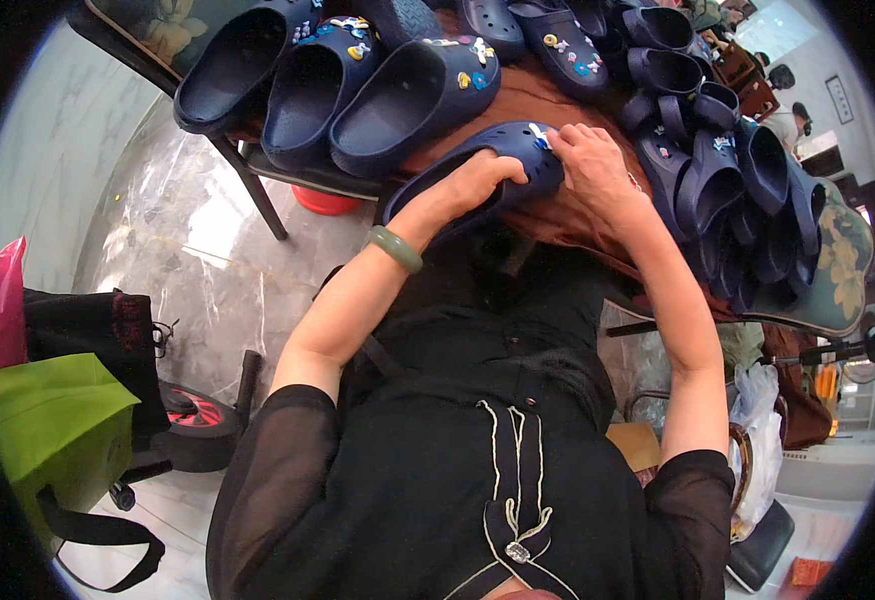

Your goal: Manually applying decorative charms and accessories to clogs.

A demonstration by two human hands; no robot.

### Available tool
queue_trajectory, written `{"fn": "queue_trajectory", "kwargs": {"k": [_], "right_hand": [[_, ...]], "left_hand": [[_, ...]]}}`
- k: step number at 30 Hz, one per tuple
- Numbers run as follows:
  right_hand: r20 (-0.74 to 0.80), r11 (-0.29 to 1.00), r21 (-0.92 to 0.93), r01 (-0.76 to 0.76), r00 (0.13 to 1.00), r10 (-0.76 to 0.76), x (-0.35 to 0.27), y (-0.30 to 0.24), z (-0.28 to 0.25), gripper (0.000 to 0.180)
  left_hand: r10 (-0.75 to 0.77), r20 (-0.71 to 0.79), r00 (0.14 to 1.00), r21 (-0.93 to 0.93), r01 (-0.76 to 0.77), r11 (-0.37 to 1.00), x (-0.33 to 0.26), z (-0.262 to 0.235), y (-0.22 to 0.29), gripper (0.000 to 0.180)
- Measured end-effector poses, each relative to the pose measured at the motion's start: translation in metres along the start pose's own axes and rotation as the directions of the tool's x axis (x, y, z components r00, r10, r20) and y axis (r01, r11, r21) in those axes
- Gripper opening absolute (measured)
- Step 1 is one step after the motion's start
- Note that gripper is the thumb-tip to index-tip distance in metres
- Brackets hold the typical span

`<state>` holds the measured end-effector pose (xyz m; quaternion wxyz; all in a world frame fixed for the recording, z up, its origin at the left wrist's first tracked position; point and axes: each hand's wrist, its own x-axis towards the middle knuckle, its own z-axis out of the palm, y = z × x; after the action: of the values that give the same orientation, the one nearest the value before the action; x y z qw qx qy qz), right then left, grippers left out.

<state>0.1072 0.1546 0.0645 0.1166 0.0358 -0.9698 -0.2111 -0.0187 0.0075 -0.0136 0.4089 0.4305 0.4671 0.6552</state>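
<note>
A navy foam clog with holes in its toe lies tilted before me at the edge of a brown cloth. My left hand grips it, fingers inside the opening and thumb over the rim. At the toe, my right hand pinches beside a small white and blue charm on the upper; its fingertips touch the charm. Beyond stand decorated navy clogs, their toes bearing yellow, white and blue charms. One more clog with charms sits farther back.
More navy clogs are piled at the right on a flower-patterned surface. Below the left side is a red basin. A green bag and a wheeled item stand at the lower left; plastic bags hang at the right.
</note>
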Motion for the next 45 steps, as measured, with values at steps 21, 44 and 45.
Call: {"fn": "queue_trajectory", "kwargs": {"k": [21,44,45], "right_hand": [[0.129,0.963,0.256,0.085,0.984,-0.121,0.002,0.024,-0.009,0.013],[0.343,0.413,0.798,-0.439,0.894,0.288,0.002,0.059,0.021,0.017],[0.321,0.417,0.809,-0.414,0.906,0.277,0.004,0.054,0.018,0.017]], "left_hand": [[0.037,0.067,0.997,0.031,-0.039,0.999,-0.006,-0.001,0.006,0.029],[-0.361,0.11,0.926,-0.238,0.377,0.895,0.006,-0.001,0.03,0.024],[-0.364,0.106,0.925,-0.23,0.379,0.896,0.004,-0.001,0.029,0.024]]}}
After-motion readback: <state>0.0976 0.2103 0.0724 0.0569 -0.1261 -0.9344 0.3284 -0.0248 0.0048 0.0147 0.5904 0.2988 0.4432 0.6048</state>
